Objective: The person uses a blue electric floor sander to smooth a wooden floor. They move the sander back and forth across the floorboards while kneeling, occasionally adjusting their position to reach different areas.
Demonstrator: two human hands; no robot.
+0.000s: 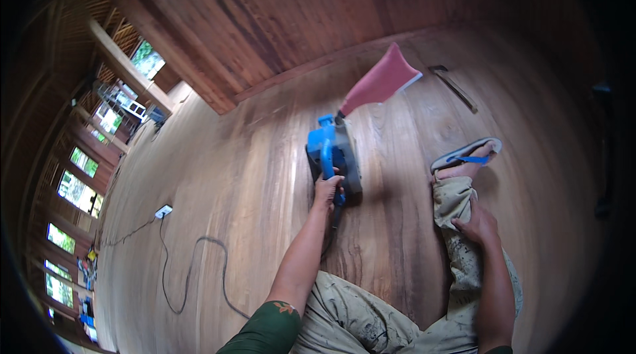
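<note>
My left hand [328, 190] is closed on the rear handle of a blue and black power sander [321, 142], which rests on the wooden floor [391, 221] in front of me. A reddish dust bag [384, 72] rises from the sander's far end. Its cord runs back beneath my left arm. My right hand [477, 225] grips the khaki, stained trouser leg [450, 198] over my lower right leg, below the knee. My foot, in a sandal with a blue strap [474, 158], lies to the right of the sander.
A bar-like tool [457, 92] lies beyond my foot. A white power strip [163, 211] with winding cable is at left. A wooden wall [278, 43] stands ahead. A post [126, 69], windows and scattered equipment [89, 268] line the far left.
</note>
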